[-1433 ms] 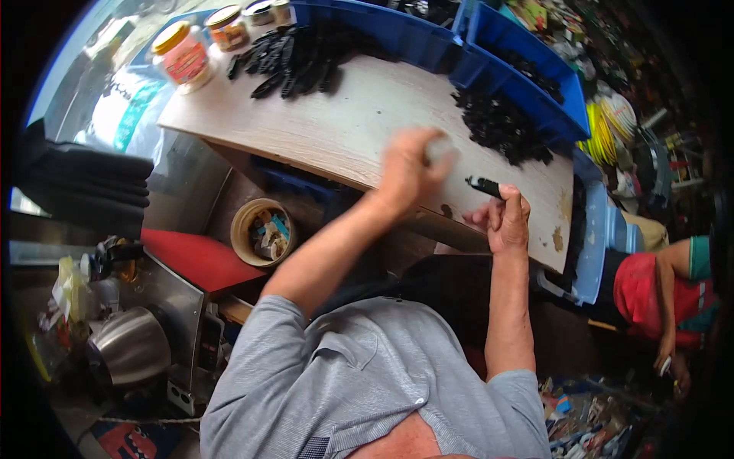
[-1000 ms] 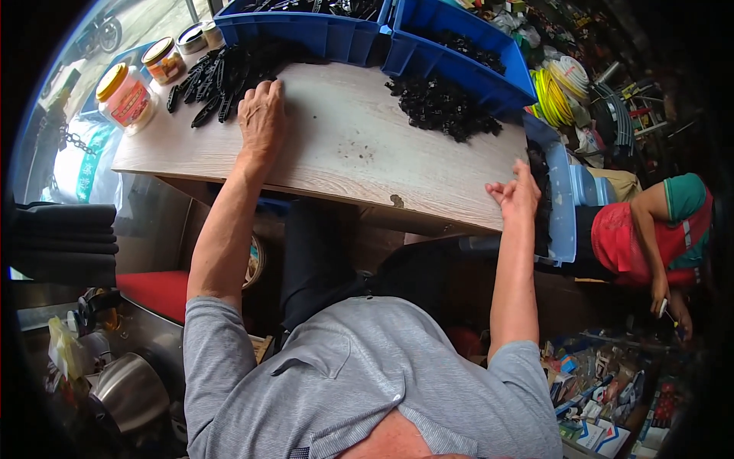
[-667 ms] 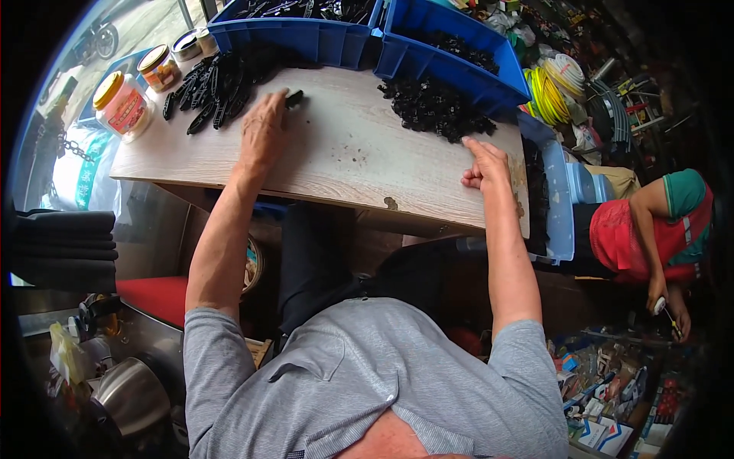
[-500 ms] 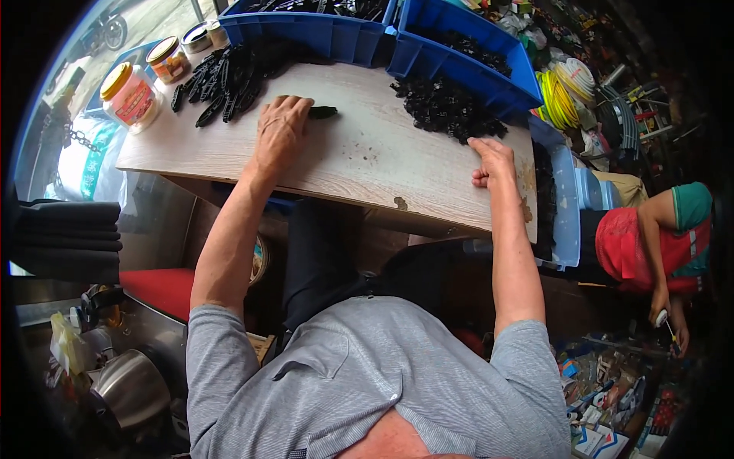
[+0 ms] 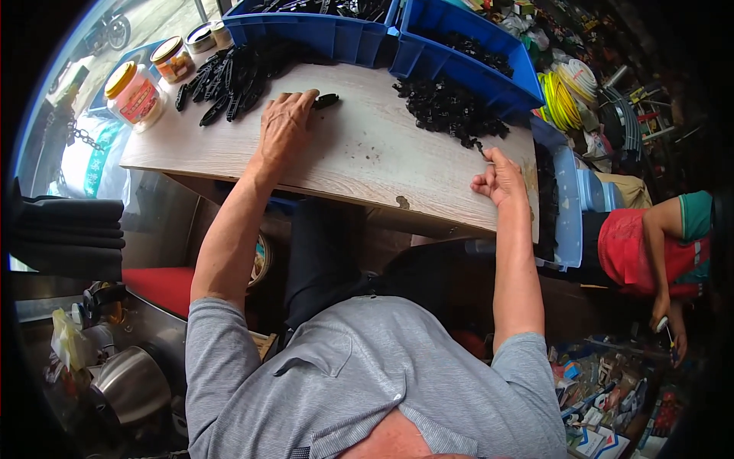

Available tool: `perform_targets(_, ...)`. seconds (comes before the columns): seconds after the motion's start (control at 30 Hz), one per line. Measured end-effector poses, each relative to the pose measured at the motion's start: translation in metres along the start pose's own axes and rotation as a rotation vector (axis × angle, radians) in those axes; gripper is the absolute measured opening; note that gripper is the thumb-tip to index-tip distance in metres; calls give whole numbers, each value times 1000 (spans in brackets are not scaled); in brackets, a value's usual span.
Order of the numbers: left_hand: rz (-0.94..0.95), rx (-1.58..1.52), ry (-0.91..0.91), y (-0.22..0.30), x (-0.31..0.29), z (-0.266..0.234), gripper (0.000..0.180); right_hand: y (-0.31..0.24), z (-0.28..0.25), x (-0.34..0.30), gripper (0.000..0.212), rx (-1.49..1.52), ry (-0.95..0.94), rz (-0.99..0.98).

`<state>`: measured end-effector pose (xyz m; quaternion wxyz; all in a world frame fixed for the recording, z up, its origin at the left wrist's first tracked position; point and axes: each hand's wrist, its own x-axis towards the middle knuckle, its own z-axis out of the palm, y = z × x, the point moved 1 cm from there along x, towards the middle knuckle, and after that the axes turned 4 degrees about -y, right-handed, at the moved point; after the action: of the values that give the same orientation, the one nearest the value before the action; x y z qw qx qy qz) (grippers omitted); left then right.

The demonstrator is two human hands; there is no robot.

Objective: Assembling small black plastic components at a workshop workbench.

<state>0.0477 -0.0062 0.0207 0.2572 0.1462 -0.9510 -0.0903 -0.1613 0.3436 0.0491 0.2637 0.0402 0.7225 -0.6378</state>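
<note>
My left hand (image 5: 287, 126) rests on the left part of the wooden table, its fingers closed on a long, narrow black plastic part (image 5: 326, 101). One end of that part sticks out to the right of the fingertips; the rest is hidden under them. At the right side of the table is my right hand (image 5: 501, 177). Its index finger reaches out and its tip touches a small black piece (image 5: 479, 145) at the near edge of a pile of small black parts (image 5: 447, 111). The thumb stands apart from the index finger, and the other fingers are curled.
Long black parts (image 5: 225, 88) are heaped on the table (image 5: 359, 172) at the far left, beside jars (image 5: 134, 96). Two blue bins (image 5: 313, 34) with black parts line its back edge. Another blue bin (image 5: 566, 214) stands right, near a person in a red vest (image 5: 631, 245).
My right hand has drawn back slightly toward me, and a small black piece now shows at its index fingertip. My left hand keeps its place; the long part's visible end has tilted up.
</note>
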Motion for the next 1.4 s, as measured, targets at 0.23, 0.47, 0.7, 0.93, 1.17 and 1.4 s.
perform_targets(0.23,-31,-553,398,59,-6,12,31,15,4,-20,23,176,-188,56)
perform_targets(0.47,-91,-1282,-27,194,-21,51,33,25,22,-48,21,200,-298,53)
perform_targets(0.7,-164,-1367,-222,201,-4,68,19,33,28,-51,27,185,-308,17)
perform_targets(0.93,-365,-1628,-370,192,-2,63,14,30,44,-64,31,231,-258,-66)
perform_targets(1.17,-332,-1601,-318,192,-3,55,16,43,41,-56,21,189,-345,-299)
perform_targets(1.4,-356,-178,118,83,13,23,35,44,46,-62,21,243,-303,-266)
